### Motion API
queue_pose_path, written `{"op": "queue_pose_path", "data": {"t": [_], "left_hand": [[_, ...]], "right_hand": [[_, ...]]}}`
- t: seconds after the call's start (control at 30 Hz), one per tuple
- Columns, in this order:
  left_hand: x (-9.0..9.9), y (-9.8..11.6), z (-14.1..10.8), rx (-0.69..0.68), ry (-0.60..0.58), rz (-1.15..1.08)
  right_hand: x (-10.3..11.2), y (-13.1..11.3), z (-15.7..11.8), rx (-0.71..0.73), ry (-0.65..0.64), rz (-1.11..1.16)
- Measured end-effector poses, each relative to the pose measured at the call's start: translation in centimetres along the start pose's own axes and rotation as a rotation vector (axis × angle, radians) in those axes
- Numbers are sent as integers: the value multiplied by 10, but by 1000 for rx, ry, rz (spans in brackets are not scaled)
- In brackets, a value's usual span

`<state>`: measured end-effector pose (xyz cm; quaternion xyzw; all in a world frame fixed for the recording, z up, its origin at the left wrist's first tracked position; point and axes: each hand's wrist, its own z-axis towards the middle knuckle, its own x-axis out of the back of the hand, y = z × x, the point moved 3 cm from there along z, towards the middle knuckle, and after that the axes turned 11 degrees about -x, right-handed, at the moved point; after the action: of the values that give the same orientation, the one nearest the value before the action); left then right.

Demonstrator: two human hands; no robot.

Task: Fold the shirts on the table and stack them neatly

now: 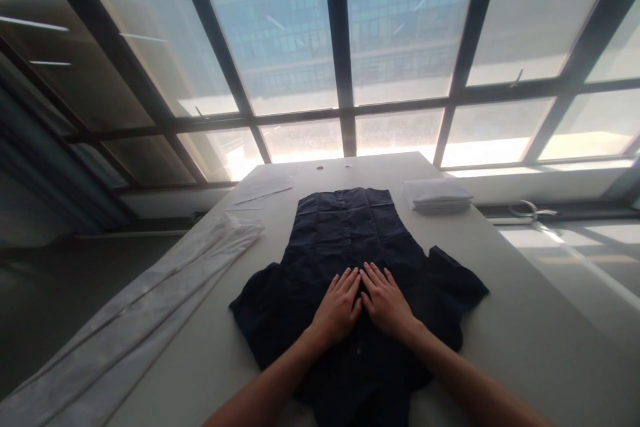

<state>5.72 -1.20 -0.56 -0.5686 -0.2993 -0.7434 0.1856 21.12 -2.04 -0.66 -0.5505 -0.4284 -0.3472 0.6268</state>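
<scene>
A dark navy short-sleeved shirt (345,233) lies spread out on the white table (520,320), its hem toward the window and its sleeves out to both sides. My left hand (337,303) rests flat on the middle of the shirt, fingers stretched forward. Beside it, my right hand (385,300) lies flat on the cloth too, the two hands' fingertips almost meeting. Neither hand grips the fabric. The collar end is nearest to me, and my forearms cover parts of the lower shirt.
White fabric (165,300) lies along the table's left side, hanging toward the edge. Thin white sheets (267,187) are at the far left corner. A folded white stack (437,195) sits at the far right. Large windows (400,27) rise behind the table.
</scene>
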Motion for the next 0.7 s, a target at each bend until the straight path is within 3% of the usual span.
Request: {"op": "queue_pose_path", "data": {"t": [0.7], "left_hand": [[0,-3,0,-14,-5,-5]], "right_hand": [[5,0,0,-20,3,47]]}}
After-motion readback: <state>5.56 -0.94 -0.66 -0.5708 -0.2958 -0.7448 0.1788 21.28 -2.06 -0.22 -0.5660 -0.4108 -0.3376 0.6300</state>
